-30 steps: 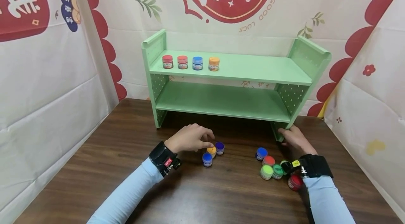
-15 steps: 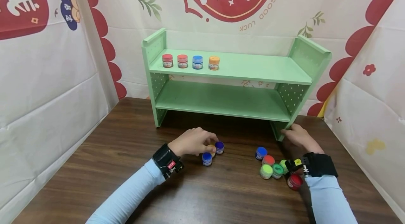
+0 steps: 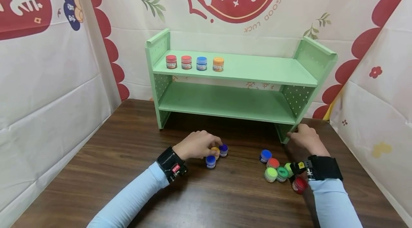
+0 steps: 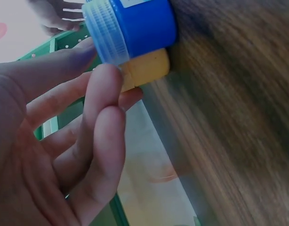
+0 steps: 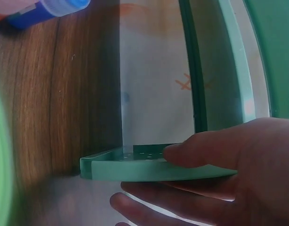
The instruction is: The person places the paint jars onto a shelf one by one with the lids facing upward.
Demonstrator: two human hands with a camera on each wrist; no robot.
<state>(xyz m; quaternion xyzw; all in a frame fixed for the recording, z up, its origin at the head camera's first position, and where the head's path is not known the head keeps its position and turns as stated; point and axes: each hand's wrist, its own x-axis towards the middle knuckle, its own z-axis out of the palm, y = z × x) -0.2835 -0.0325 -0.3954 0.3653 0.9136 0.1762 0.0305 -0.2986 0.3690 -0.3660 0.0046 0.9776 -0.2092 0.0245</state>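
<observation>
on the table (image 3: 199, 199), left hand (image 3: 197, 145) now lower, pinching the yellow jar (image 4: 150, 67), right hand (image 3: 308, 140) gripping the green shelf (image 3: 231, 101)

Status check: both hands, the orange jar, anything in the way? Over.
Left hand pinching orange jar, jar on table. Right hand gripping shelf. Blue jar and purple jar close by; fingers look cramped.

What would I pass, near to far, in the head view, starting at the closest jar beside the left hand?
Blue jar, yellow jar, dark violet jar, green shelf, printed cloth.
</observation>
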